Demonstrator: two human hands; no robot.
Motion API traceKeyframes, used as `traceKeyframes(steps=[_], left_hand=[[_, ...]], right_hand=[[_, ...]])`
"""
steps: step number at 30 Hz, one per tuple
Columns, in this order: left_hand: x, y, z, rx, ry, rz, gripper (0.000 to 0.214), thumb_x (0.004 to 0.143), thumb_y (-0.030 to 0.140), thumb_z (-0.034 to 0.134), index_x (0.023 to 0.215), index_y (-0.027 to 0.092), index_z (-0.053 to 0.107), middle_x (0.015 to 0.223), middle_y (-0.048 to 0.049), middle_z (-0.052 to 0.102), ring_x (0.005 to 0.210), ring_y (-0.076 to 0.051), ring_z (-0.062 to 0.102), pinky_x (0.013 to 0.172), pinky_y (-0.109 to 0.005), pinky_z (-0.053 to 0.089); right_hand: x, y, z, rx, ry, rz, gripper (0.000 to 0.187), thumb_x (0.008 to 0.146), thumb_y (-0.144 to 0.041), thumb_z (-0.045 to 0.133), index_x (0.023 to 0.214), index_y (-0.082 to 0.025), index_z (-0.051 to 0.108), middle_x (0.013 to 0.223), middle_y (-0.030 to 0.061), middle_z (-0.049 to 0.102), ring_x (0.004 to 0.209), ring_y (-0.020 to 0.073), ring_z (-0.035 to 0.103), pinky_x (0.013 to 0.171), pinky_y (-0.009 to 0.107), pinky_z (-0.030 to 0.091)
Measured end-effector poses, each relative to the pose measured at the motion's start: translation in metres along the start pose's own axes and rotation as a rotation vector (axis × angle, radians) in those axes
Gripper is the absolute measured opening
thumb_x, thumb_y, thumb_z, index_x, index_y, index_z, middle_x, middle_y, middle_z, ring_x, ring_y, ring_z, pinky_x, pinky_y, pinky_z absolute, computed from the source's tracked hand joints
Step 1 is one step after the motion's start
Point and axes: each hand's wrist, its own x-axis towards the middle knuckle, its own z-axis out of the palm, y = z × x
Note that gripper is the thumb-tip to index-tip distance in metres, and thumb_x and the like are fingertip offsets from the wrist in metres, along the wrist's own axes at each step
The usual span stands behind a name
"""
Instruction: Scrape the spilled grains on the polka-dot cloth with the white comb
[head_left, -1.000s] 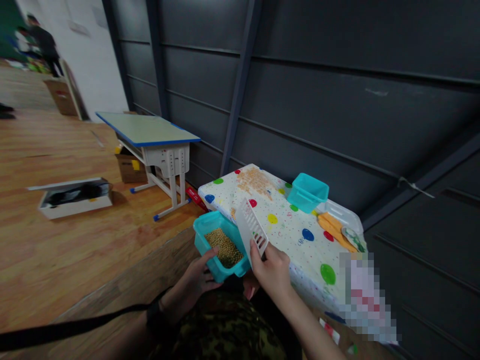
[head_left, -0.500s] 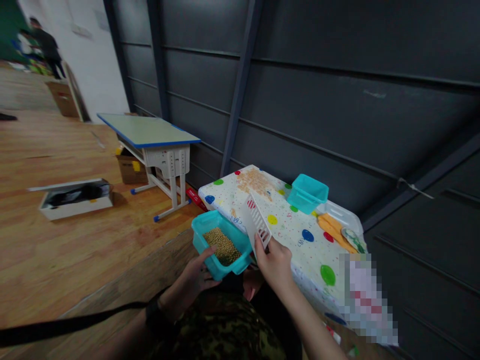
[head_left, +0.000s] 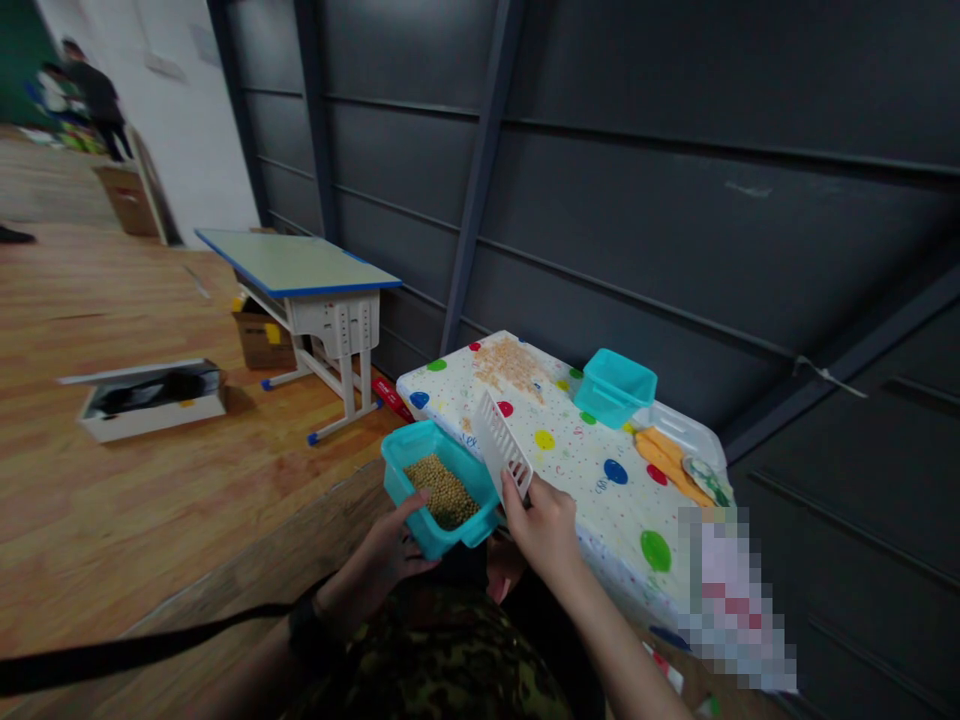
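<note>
My left hand (head_left: 386, 548) is closed on the near left side of a turquoise plastic tub (head_left: 405, 440), its thumb over the rim. Round tan beans (head_left: 444, 490) lie in a heap at the bottom of the tub. In my right hand (head_left: 546, 522) is a white slotted scoop (head_left: 501, 440), gripped at its lower end. The scoop stands tilted just beside the tub's right rim; whether it touches the rim, I cannot tell. Nothing shows on its visible face. The tub is over my lap at the edge of a table (head_left: 559, 480) covered with a balloon-print cloth.
Pale flakes (head_left: 511, 368) are scattered on the table's far end. Near the dark wall stand a second turquoise tub (head_left: 615, 390), a clear lid (head_left: 686, 430) and an orange cloth (head_left: 671, 465). Farther left are a desk (head_left: 300, 265), an open white box (head_left: 150, 400) and people.
My right hand and the scoop have shifted slightly left, closer to the tub. The tub in my left hand has barely moved, and the beans look the same.
</note>
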Motion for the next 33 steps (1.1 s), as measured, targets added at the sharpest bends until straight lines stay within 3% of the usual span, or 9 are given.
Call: traceKeyframes(steps=[10, 17, 24, 33], left_hand=[[0.009, -0.006, -0.012, -0.007, -0.074, 0.056, 0.054, 0.093, 0.052, 0.071, 0.137, 0.022, 0.063, 0.091, -0.0072, 0.076, 0.085, -0.027, 0.075, 0.081, -0.042, 0.065], [0.009, -0.003, -0.010, -0.005, -0.047, 0.025, 0.058, 0.092, 0.051, 0.071, 0.140, 0.019, 0.060, 0.108, -0.0121, 0.079, 0.083, -0.028, 0.076, 0.080, -0.043, 0.065], [0.008, -0.002, -0.009, -0.001, -0.043, 0.016, 0.054, 0.096, 0.050, 0.067, 0.140, 0.019, 0.058, 0.120, -0.0144, 0.078, 0.090, -0.029, 0.078, 0.081, -0.043, 0.064], [0.006, -0.001, -0.011, 0.000, -0.040, 0.010, 0.060, 0.094, 0.051, 0.068, 0.143, 0.019, 0.055, 0.127, -0.0157, 0.076, 0.091, -0.030, 0.076, 0.089, -0.048, 0.063]], right_hand=[[0.004, -0.001, 0.003, 0.037, -0.025, 0.039, 0.049, 0.110, -0.035, 0.050, 0.065, -0.021, 0.061, 0.053, 0.0008, 0.064, 0.041, 0.0119, 0.054, 0.048, 0.025, 0.036], [0.009, 0.002, 0.003, 0.047, -0.011, 0.057, 0.045, 0.108, -0.034, 0.054, 0.067, -0.020, 0.064, 0.055, 0.0018, 0.067, 0.040, 0.0122, 0.054, 0.049, 0.025, 0.037], [0.016, 0.016, 0.019, 0.007, -0.086, 0.090, 0.047, 0.110, -0.037, 0.047, 0.073, -0.019, 0.070, 0.063, 0.0067, 0.074, 0.053, 0.0176, 0.068, 0.055, 0.025, 0.043], [0.012, 0.007, 0.010, 0.064, -0.088, 0.076, 0.047, 0.109, -0.035, 0.051, 0.068, -0.021, 0.067, 0.057, 0.0033, 0.069, 0.046, 0.0150, 0.061, 0.053, 0.025, 0.043]])
